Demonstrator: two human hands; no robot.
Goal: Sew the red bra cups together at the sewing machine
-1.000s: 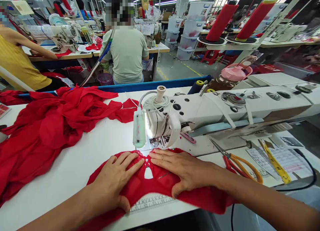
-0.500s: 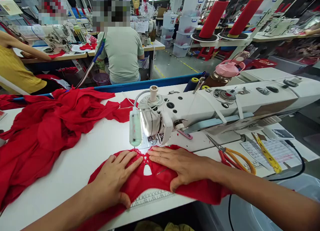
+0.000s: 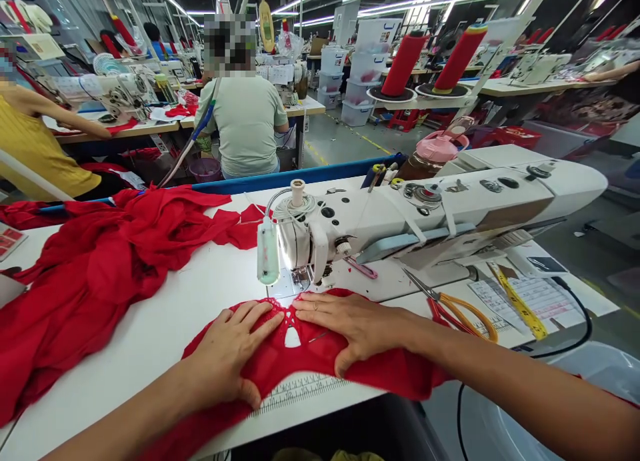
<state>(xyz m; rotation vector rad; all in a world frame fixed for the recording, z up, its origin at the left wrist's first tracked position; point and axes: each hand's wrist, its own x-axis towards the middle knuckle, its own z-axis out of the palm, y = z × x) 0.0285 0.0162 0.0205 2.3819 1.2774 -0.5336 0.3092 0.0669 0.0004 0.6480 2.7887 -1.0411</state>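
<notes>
A red garment piece (image 3: 280,361) with lacy edging and a cut-out at its middle lies flat on the white sewing table, in front of the machine's needle area. My left hand (image 3: 235,351) rests open on its left half, fingers pointing toward the cut-out. On the right half, my right hand (image 3: 353,324) presses down flat with its fingers spread. Just beyond the fingertips stands the white sewing machine (image 3: 390,214), its lamp (image 3: 269,251) lit beside the needle. A printed ruler scale (image 3: 300,389) shows below the garment.
A heap of red fabric (image 3: 100,274) covers the table's left side. Orange-handled scissors (image 3: 450,308), a yellow tape measure (image 3: 520,304) and papers lie at the right. A clear plastic bin (image 3: 560,408) stands below. A person in a pale green shirt (image 3: 245,121) sits ahead.
The head view has tilted up slightly and shifted, so more of the ceiling shows. Both hands stay in place on the garment.
</notes>
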